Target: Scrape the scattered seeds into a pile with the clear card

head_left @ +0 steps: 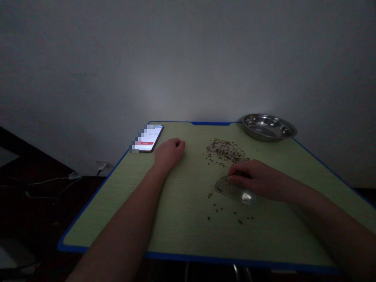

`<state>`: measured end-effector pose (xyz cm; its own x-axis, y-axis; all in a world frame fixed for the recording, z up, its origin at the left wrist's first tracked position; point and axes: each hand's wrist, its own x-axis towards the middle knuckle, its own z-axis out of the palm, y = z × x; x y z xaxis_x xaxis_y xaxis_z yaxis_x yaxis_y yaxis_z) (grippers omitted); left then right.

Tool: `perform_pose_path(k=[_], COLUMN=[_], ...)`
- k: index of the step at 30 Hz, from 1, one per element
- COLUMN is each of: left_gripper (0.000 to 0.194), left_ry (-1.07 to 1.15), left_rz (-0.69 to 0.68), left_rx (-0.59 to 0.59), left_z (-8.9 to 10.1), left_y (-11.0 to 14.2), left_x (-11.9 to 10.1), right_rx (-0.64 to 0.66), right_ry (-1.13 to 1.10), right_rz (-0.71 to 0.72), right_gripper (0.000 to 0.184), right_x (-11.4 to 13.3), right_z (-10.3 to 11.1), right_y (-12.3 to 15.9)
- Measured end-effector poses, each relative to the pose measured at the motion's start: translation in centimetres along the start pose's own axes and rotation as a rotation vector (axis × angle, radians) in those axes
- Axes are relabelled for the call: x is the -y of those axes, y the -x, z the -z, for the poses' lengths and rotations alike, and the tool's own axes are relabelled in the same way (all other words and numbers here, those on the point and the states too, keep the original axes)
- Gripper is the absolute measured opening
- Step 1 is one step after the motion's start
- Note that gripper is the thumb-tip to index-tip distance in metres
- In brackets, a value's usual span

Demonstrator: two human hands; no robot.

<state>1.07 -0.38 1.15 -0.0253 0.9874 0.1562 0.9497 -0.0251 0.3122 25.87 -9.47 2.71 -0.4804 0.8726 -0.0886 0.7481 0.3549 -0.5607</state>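
My right hand (252, 178) pinches a clear plastic protractor (236, 192) by its curved edge, tilted low over the table. Just beyond it lies a spread heap of small dark seed-like bits mixed with pale grains (225, 150). Several loose dark bits (235, 213) are scattered on the near side of the protractor. My left hand (170, 153) rests on the table left of the heap, closed in a loose fist, with nothing visible in it.
The light green table (182, 219) has a blue rim. A round steel basin (268, 128) stands at its back right corner. A lit phone (148, 138) lies at the back left, close to my left hand. A grey wall (190, 62) rises behind. Cables (73, 177) run at left.
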Motion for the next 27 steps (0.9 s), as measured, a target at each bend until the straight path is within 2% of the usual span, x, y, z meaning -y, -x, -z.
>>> perform_pose_path(k=[9, 20, 27], left_gripper=[0.04, 0.038, 0.04], left_ry=[0.005, 0.011, -0.005], left_rz=[-0.014, 0.001, -0.01], left_rx=[-0.011, -0.004, 0.002], left_z=[-0.09, 0.05, 0.06], left_y=[0.08, 0.18, 0.16], left_x=[0.12, 0.08, 0.05], right_rx=[0.071, -0.02, -0.003], right_ry=[-0.036, -0.014, -0.021], right_rz=[0.055, 0.043, 0.053], right_gripper=[0.02, 0.019, 0.018], right_x=[0.4, 0.52, 0.89], right_z=[-0.42, -0.75, -0.9], right_y=[-0.07, -0.36, -0.46])
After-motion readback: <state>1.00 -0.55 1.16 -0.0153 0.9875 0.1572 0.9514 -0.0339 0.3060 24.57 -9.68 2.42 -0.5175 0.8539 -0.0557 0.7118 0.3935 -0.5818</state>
